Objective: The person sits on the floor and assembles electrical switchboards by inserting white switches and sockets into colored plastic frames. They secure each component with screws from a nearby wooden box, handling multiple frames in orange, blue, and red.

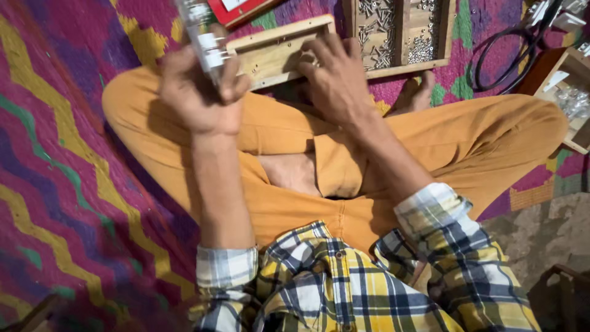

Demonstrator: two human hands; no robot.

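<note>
Metal part (pixel 206 37), pale and silver-white, blurred, stands up from the left hand (pixel 200 92) at the top left of the view. It is long and narrow, and its upper end goes out of the picture. The left hand is closed around its lower end, with the fingers curled and the thumb pressed against it. Below this hand are the bare forearm and a rolled checked sleeve (pixel 226 267), over a rug (pixel 61 184) with zigzag stripes in magenta, yellow and green.

Just to the right of the part lies a shallow wooden tray (pixel 270 52), in front of the knees in orange trousers (pixel 289 129). The right hand (pixel 335 77) rests on the right end of this tray, palm down, fingers spread and almost flat; it grips nothing that I can see. Behind it is a wooden box (pixel 402 34) with compartments full of small screws. A bare foot (pixel 415 92) shows beside it. Farther right are a black cable (pixel 507 55) in a loop and another wooden box (pixel 568 98) at the edge.
</note>
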